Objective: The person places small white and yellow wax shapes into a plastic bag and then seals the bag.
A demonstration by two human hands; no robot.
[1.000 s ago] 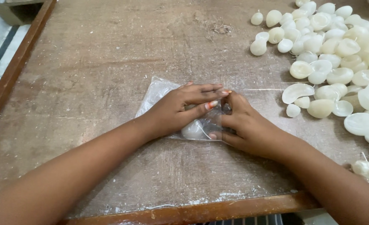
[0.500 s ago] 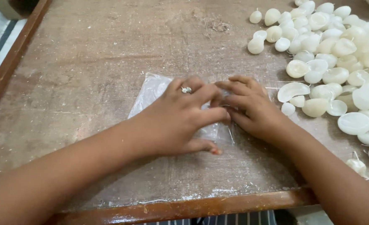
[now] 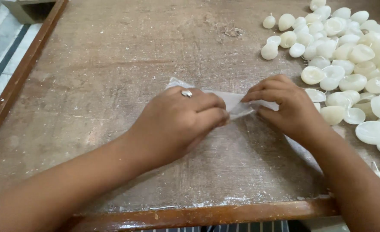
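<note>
Clear thin plastic bag lies flat on the worn brown wooden table, pinched between both hands: left hand closed over its near end, right hand gripping the far end. Small white round wax candles are heaped just beside, unpacked.

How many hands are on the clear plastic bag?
2: the left hand presses the clear plastic bag from the left, and the right hand pinches its right end, beside the pile of white wax candles.
</note>
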